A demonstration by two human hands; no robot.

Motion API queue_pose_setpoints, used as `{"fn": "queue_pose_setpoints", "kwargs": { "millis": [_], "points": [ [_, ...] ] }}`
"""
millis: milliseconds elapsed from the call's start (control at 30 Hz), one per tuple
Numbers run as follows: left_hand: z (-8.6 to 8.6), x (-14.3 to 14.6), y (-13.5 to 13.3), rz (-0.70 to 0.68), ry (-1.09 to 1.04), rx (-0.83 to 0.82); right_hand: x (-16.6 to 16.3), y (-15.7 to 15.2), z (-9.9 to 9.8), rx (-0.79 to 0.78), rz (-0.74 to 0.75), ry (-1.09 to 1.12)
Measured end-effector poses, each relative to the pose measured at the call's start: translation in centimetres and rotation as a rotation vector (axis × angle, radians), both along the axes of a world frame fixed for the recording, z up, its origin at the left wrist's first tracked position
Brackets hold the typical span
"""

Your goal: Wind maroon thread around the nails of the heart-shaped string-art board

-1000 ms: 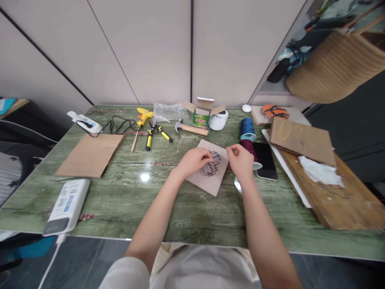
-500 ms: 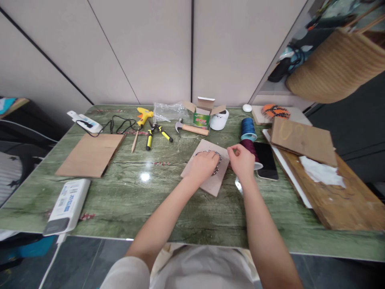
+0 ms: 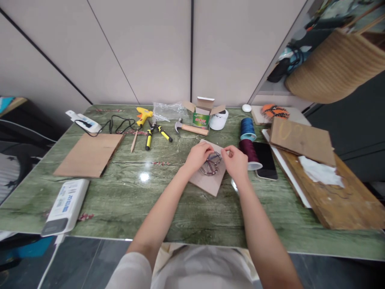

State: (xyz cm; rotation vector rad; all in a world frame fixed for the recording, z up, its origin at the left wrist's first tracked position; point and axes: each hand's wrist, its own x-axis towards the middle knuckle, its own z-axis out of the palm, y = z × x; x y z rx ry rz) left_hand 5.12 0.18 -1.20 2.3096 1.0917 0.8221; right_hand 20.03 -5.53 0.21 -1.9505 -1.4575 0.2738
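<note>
A small square board lies on the table, turned at an angle. A ring of nails stands on it, with dark thread strung across between them. My left hand is at the ring's upper left, its fingertips closed together at the nails; what they hold is hidden. At the upper right edge of the ring, my right hand pinches what seems to be the thread, too fine to see clearly. A maroon thread spool lies right beside my right hand, with a blue spool behind it.
Behind the board are a claw hammer, an opened green box and a white roll. Pliers and a yellow glue gun lie further left. A phone and wooden boards are at the right.
My left hand has moved back from over the nail ring, uncovering the strung thread. My right hand has come left and slightly down, to the ring's edge.
</note>
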Motion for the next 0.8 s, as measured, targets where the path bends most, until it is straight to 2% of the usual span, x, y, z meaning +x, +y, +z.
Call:
{"fn": "queue_pose_setpoints", "kwargs": {
  "millis": [167,300,433,533,600,700,800],
  "points": [
    [-0.4,-0.2,0.0,0.033,-0.003,0.078,-0.8,-0.2,0.0,0.013,0.055,0.107],
    [-0.4,-0.6,-0.1,0.107,0.084,0.124,-0.8,-0.1,-0.4,0.027,0.104,0.313],
    [-0.4,-1.1,0.1,0.216,0.087,0.058,-0.4,0.5,-0.7,0.124,0.106,0.833],
    [-0.6,-1.4,0.5,0.270,0.045,0.027,0.3,0.9,-0.6,0.229,-0.008,1.250],
    [-1.0,-1.5,1.0,0.280,0.005,0.000,0.8,1.0,-0.3,0.288,-0.075,1.408],
    [-1.5,-1.5,1.6,0.281,-0.049,-0.044,0.9,0.8,0.2,0.356,-0.046,1.484],
    [-1.9,-1.7,1.9,0.278,-0.085,-0.069,0.4,0.5,0.6,0.325,0.061,1.448]
  ]
}}
